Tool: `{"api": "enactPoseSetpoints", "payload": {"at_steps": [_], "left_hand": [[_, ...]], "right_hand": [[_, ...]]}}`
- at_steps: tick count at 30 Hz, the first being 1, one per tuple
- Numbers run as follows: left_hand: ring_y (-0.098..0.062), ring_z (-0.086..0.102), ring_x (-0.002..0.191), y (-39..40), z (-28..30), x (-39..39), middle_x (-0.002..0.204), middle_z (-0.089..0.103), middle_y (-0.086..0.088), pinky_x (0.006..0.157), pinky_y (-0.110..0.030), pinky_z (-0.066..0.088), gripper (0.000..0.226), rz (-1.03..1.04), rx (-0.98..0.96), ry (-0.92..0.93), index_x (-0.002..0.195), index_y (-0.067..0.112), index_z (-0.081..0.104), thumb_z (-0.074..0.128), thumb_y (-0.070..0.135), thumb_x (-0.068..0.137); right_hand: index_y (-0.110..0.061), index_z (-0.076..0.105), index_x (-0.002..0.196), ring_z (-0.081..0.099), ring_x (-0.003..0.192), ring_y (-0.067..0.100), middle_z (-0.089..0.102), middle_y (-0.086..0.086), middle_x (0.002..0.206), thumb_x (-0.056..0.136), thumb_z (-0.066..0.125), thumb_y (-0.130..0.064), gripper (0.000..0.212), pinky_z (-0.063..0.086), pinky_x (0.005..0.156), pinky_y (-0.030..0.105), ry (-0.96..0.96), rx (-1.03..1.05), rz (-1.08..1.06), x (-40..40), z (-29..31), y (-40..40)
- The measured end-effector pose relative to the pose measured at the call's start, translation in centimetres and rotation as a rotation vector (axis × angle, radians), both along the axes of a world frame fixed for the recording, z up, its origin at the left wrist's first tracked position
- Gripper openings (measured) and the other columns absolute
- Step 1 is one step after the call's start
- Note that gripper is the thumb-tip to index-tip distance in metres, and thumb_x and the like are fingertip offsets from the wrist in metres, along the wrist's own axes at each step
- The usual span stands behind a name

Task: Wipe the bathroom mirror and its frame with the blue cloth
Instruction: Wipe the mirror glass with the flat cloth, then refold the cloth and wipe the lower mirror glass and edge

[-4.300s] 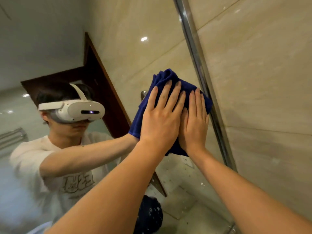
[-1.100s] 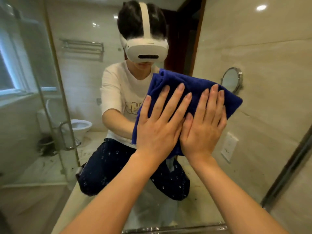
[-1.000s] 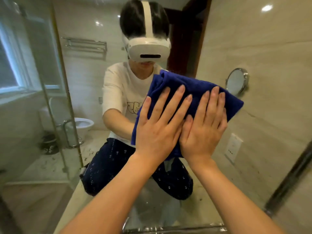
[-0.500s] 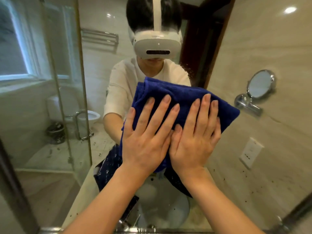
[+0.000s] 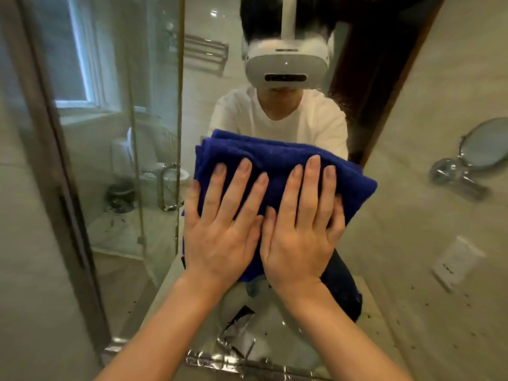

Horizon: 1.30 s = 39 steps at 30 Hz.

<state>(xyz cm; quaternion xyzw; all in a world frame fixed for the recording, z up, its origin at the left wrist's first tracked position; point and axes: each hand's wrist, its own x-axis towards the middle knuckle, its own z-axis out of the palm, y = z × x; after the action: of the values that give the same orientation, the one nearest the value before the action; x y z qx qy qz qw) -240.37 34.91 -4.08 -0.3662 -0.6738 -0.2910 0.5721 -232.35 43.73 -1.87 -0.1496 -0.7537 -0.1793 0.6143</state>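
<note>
Bathroom walls of pale stone tile surround a large mirror [image 5: 412, 215] that fills nearly the whole view. At 9 o'clock runs the mirror's dark metal frame [image 5: 59, 188], slanting from top left toward the bottom; a shiny strip of the same frame lies along the lower edge at 6 o'clock. Reflected just right of it are a window [image 5: 74, 56], a glass shower door [image 5: 154, 133] with a metal handle, and a toilet [image 5: 123, 152] behind the glass. At 12 o'clock the reflection shows the person in a white shirt wearing a white headset [image 5: 286, 66], with a dark wooden door frame [image 5: 384, 78] to the right.

At the centre, a folded blue cloth [image 5: 275, 160] lies flat against the mirror glass. The left hand [image 5: 222, 229] presses on the cloth's left part with straight, spread fingers, grasping nothing. The right hand [image 5: 302, 229] presses on the right part likewise, fingers straight and pointing toward 12 o'clock. The two hands lie side by side, thumbs touching at the middle. The cloth's top and right edges show beyond the fingertips.

At 3 o'clock the reflection shows a small round mirror [image 5: 483, 144] on a chrome arm, and below it, toward 4 o'clock, a white wall socket [image 5: 453, 262]. Dark specks dot the glass at 5 o'clock.
</note>
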Motion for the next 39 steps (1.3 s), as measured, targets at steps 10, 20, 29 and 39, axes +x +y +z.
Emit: {"api": "enactPoseSetpoints", "payload": {"at_steps": [10, 20, 29, 39], "left_hand": [[-0.025, 0.000, 0.152, -5.9, -0.2, -4.5, 0.165, -0.005, -0.001, 0.122, -0.050, 0.008, 0.056, 0.032, -0.081, 0.020, 0.157, 0.020, 0.012, 0.032, 0.034, 0.106], [-0.025, 0.004, 0.151, -11.7, 2.9, -9.0, 0.162, 0.007, -0.006, 0.122, -0.051, 0.011, 0.057, 0.138, 0.022, -0.048, 0.155, 0.013, 0.013, 0.037, 0.028, 0.106], [-0.023, 0.001, 0.153, -12.5, 0.3, -8.6, 0.165, -0.006, -0.001, 0.123, -0.046, 0.005, 0.054, 0.130, 0.044, -0.158, 0.155, 0.011, 0.012, 0.027, 0.030, 0.107], [-0.034, 0.055, 0.099, -15.4, 0.8, -3.5, 0.119, 0.053, -0.014, 0.082, -0.047, 0.045, 0.044, -0.025, 0.154, -0.409, 0.133, 0.012, 0.061, 0.063, 0.016, 0.089]], "right_hand": [[-0.004, 0.025, 0.148, 0.022, 0.146, 0.032, 0.026, 0.015, 0.154, 0.104, 0.041, -0.028, 0.053, 0.015, 0.120, 0.043, 0.017, -0.077, -0.002, -4.7, -0.8, -5.8], [-0.008, 0.026, 0.150, 0.020, 0.148, 0.024, 0.024, 0.008, 0.156, 0.102, 0.045, -0.027, 0.055, 0.014, 0.121, 0.039, -0.009, -0.036, 0.090, -9.6, 3.6, -12.3], [-0.009, 0.028, 0.150, 0.021, 0.149, 0.022, 0.025, 0.007, 0.158, 0.101, 0.049, -0.022, 0.055, 0.020, 0.121, 0.039, -0.080, -0.005, 0.161, -9.6, 1.7, -13.2], [-0.011, 0.045, 0.144, 0.027, 0.147, 0.021, 0.033, 0.008, 0.156, 0.095, 0.059, -0.018, 0.052, 0.029, 0.117, 0.036, -0.205, -0.084, 0.263, -6.6, -0.6, -14.3]]}}
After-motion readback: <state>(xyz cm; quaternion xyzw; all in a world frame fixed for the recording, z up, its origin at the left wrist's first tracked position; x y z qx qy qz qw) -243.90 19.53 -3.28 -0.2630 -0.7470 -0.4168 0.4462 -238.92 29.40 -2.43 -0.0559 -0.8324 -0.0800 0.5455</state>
